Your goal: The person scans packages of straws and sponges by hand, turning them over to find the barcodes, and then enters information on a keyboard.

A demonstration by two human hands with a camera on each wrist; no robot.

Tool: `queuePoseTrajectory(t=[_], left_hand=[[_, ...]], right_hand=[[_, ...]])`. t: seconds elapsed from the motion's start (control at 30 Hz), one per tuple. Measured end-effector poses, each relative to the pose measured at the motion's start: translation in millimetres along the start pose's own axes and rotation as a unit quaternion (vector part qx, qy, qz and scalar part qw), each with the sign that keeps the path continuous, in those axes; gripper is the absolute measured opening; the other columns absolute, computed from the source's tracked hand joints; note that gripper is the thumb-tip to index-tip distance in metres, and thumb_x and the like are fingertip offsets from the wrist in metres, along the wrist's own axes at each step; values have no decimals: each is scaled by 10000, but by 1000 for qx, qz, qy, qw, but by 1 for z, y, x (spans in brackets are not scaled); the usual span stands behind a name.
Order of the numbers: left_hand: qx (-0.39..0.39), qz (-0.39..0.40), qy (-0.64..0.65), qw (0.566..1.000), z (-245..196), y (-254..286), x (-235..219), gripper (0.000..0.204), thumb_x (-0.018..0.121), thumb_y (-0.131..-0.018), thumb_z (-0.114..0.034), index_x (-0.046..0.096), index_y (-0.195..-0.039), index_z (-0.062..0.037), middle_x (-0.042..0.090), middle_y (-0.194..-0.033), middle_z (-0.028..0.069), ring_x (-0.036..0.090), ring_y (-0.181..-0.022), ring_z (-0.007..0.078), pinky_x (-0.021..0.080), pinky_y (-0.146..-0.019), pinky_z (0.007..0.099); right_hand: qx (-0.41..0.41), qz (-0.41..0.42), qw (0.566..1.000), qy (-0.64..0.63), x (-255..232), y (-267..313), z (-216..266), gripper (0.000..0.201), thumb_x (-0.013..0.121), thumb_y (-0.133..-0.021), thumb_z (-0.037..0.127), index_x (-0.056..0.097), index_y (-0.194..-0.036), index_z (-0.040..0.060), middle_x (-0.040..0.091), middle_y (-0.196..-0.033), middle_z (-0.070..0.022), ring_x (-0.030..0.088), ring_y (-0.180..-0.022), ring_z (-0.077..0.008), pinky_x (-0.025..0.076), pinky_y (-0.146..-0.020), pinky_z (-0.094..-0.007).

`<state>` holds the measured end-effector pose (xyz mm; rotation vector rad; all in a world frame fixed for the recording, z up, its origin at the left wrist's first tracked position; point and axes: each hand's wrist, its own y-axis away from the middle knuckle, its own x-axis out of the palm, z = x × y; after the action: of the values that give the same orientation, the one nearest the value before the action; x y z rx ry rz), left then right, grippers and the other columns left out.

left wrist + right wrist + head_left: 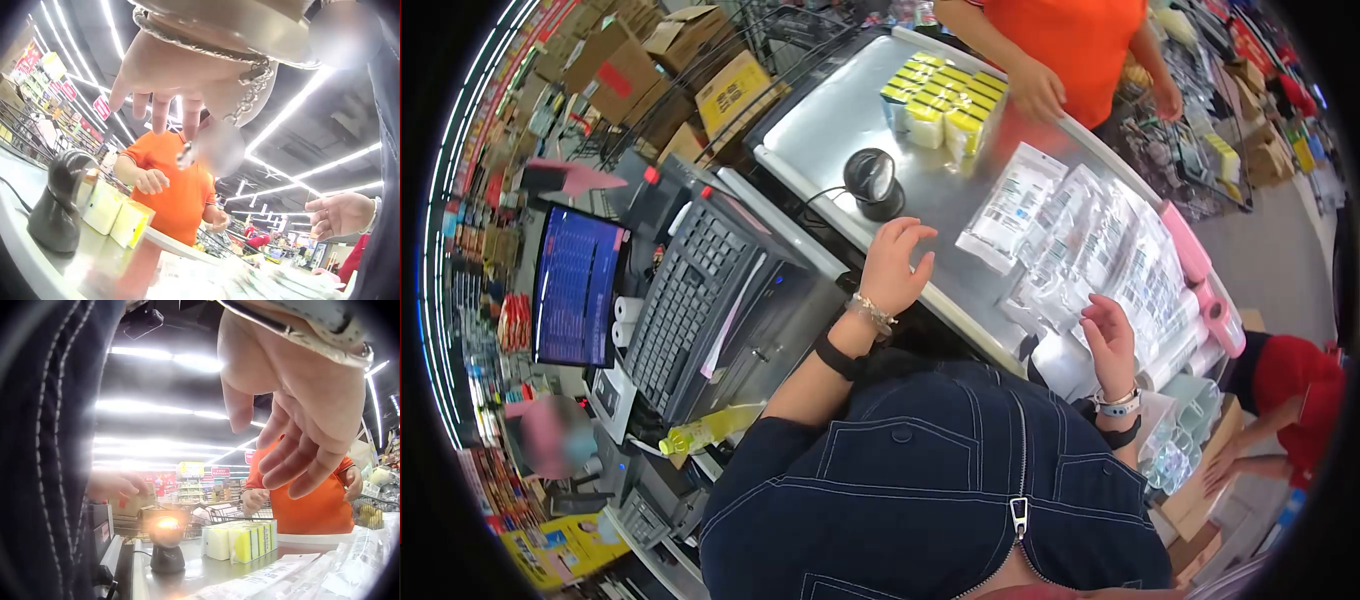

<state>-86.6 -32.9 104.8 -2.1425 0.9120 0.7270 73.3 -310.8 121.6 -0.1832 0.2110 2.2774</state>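
My left hand (896, 265) hovers by the near edge of the metal checkout counter (815, 150), fingers loosely bent and holding nothing. Just beyond it stands a black barcode scanner (872, 184) on its base. My right hand (1109, 343) is raised over the near side of several clear plastic packets (1090, 240), its fingers relaxed and nothing in its grasp. A white printed packet (1012, 205) lies at the left end of that row. Farther back sits a stack of yellow-and-white packs (945, 108), also seen beside the scanner in the right wrist view.
Across the counter stands a person in an orange shirt (1055, 40). Pink rolls (1200, 270) lie at the counter's right end. A keyboard (695, 300) and a monitor (578, 287) are on my left, with a yellow bottle (710, 428) nearer me. Another person in red (1295, 400) is at right.
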Motion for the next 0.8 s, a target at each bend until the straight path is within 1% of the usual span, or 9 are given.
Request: queuePoseTrajectory(t=[0.07, 0.13, 0.2, 0.33, 0.4, 0.6, 0.67, 0.73, 0.8], left_hand=[[-61, 61, 140, 986, 1, -11, 19, 319, 596, -703, -85, 532, -1013, -52, 494, -1047, 134, 445, -1035, 318, 371, -889, 379], [-81, 73, 134, 985, 20, -21, 57, 423, 613, -698, -100, 469, -1089, -26, 487, -1063, 141, 464, -1013, 306, 385, -874, 362], [-255, 32, 264, 930, 37, -44, 92, 516, 641, -684, -123, 420, -1142, -32, 469, -1094, 155, 469, -1004, 304, 387, -871, 358], [-253, -48, 280, 925, 52, -110, 138, 619, 683, -653, -161, 379, -1172, -16, 441, -1129, 181, 431, -1056, 321, 358, -905, 378], [-195, -124, 96, 968, 63, -142, 156, 705, 722, -619, -196, 355, -1186, 7, 403, -1166, 201, 384, -1103, 343, 320, -941, 399], [-252, -125, 17, 960, 84, -195, 196, 858, 752, -574, -196, 266, -1235, 56, 343, -1220, 224, 350, -1141, 349, 282, -985, 378], [-269, -117, 83, 953, 86, -198, 196, 904, 770, -543, -177, 247, -1236, 76, 339, -1223, 223, 363, -1137, 332, 281, -988, 368], [-223, -198, 121, 947, 118, -203, 210, 956, 793, -507, -155, 227, -1242, 77, 352, -1206, 212, 381, -1121, 311, 288, -982, 365], [-204, -217, 100, 949, 125, -205, 209, 882, 777, -542, -116, 253, -1227, 72, 393, -1174, 196, 423, -1080, 296, 345, -938, 354]], right_hand=[[9, -12, 1000, -7, -4, 5, -2, 331, 556, -773, 1, 507, -1100, 25, 552, -887, -45, 532, -811, -105, 434, -744, -240], [9, 7, 1000, 22, -5, 10, -1, 329, 559, -769, 4, 514, -1094, 31, 556, -890, -58, 536, -820, -116, 437, -751, -247], [7, 4, 1000, 24, -7, 15, -8, 327, 569, -764, 14, 519, -1086, 37, 563, -882, -60, 544, -815, -121, 440, -751, -253], [5, 9, 1000, 3, -7, 19, -19, 317, 576, -761, 27, 523, -1073, 36, 571, -841, -45, 562, -779, -122, 446, -739, -254], [24, 19, 1000, -3, -5, 17, -19, 313, 573, -762, 25, 523, -1072, 36, 570, -832, -43, 564, -778, -123, 444, -739, -251], [69, 14, 997, -30, 2, 3, -11, 303, 559, -767, 13, 518, -1067, 26, 566, -829, -37, 550, -765, -105, 441, -725, -239], [79, 11, 996, -24, 1, -2, -11, 304, 555, -768, 8, 516, -1069, 25, 566, -829, -33, 548, -765, -102, 439, -726, -237], [89, 1, 996, -34, 1, -8, -12, 303, 553, -768, 7, 516, -1069, 25, 566, -828, -33, 547, -765, -102, 438, -727, -237], [96, -9, 994, -43, 3, -14, -11, 302, 551, -769, 5, 517, -1068, 25, 566, -828, -33, 547, -764, -102, 437, -728, -236]])
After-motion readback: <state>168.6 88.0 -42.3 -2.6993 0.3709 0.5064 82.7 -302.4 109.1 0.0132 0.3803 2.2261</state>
